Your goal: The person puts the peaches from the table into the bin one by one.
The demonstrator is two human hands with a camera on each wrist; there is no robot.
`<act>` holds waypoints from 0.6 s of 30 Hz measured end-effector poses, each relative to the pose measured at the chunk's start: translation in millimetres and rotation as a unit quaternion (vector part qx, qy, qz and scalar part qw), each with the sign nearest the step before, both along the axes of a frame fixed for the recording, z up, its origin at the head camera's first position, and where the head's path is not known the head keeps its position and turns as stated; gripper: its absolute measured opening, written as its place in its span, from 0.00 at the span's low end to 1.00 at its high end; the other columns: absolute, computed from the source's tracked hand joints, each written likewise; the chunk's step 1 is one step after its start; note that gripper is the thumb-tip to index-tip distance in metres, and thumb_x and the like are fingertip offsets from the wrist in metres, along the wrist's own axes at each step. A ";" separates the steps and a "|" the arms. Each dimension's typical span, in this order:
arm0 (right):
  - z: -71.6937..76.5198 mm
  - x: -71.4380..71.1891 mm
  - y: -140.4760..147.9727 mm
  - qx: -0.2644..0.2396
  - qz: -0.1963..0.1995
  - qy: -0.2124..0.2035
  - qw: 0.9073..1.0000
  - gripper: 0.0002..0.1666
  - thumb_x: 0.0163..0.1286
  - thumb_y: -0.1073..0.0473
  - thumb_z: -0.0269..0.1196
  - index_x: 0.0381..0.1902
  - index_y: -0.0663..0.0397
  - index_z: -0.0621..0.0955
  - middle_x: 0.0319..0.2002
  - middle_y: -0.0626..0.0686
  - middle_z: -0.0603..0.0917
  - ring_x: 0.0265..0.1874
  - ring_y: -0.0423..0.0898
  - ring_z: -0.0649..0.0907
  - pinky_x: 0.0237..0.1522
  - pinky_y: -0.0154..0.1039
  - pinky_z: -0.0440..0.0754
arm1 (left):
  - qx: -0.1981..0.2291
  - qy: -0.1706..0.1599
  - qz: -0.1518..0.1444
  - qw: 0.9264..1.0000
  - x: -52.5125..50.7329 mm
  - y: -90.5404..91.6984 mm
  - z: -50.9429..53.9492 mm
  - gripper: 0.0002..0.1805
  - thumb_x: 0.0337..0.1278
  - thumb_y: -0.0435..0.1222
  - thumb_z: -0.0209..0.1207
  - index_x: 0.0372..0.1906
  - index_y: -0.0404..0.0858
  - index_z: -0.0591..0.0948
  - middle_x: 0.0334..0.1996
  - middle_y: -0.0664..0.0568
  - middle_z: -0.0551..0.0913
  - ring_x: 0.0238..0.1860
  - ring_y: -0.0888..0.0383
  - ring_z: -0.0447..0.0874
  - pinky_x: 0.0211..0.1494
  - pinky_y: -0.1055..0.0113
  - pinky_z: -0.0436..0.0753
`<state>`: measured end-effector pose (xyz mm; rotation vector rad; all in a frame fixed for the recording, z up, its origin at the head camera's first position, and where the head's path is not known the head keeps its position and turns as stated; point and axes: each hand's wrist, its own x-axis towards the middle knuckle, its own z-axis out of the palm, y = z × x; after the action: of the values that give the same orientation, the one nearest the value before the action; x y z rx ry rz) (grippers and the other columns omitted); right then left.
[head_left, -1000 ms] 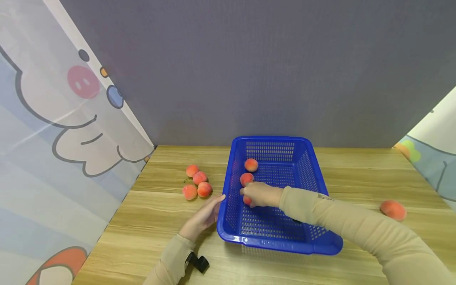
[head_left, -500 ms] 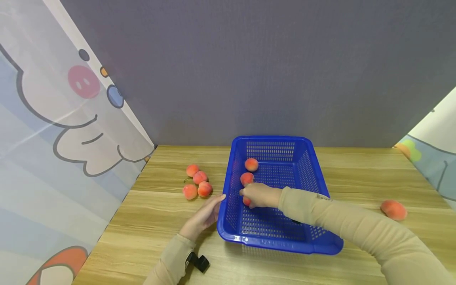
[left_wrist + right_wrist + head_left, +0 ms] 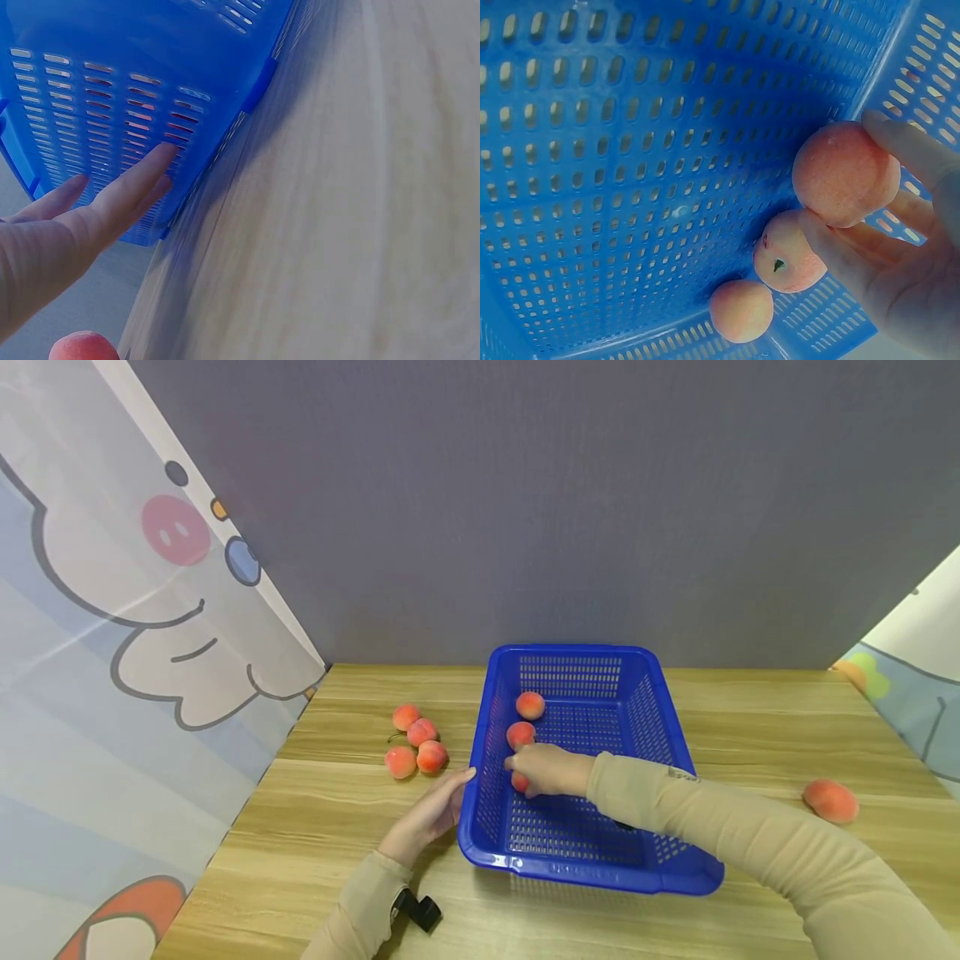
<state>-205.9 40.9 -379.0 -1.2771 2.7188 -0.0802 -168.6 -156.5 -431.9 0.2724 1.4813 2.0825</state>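
A blue perforated basket (image 3: 576,881) stands on the wooden table. Inside it, along its left wall, lie a peach (image 3: 530,706) at the back and a second peach (image 3: 521,735) nearer. My right hand (image 3: 551,770) reaches in and grips a third peach (image 3: 520,782); the right wrist view shows that peach (image 3: 846,174) between thumb and fingers of the hand (image 3: 907,247), beside the other two. My left hand (image 3: 427,818) is at the basket's left rim, thumb on top; in the left wrist view the hand (image 3: 82,225) has its fairly straight fingers touching the outer wall (image 3: 112,120).
Several peaches (image 3: 422,732) lie grouped on the table (image 3: 322,810) left of the basket. Another peach (image 3: 831,801) lies far right, beyond my right sleeve. A grey panel (image 3: 555,510) rises behind the table, and a cartoon-printed sheet (image 3: 97,693) hangs at the left.
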 end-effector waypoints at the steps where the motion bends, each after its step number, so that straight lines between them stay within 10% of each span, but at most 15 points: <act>1: -0.1 -0.3 0.1 -0.002 -0.001 0.000 1.000 0.17 0.41 0.63 0.70 0.32 0.55 0.78 0.23 0.50 0.78 0.29 0.48 0.80 0.34 0.40 0.78 | 0.000 0.000 0.001 1.000 -0.2 0.1 -0.3 0.19 0.66 0.39 0.37 0.54 0.30 0.63 0.38 0.53 0.80 0.39 0.60 0.79 0.42 0.66 0.78; 18: 2.0 -0.9 0.5 -0.012 -0.011 -0.019 1.000 0.19 0.43 0.63 0.69 0.37 0.56 0.79 0.27 0.51 0.79 0.33 0.48 0.80 0.38 0.41 0.77 | 0.001 0.007 -0.001 1.000 -1.3 0.0 -1.4 0.21 0.64 0.41 0.41 0.54 0.29 0.64 0.38 0.53 0.80 0.39 0.60 0.79 0.42 0.66 0.78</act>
<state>-206.8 41.4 -377.0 -1.2396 2.7068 -0.1388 -169.9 -156.5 -433.2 0.2895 1.4862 2.0850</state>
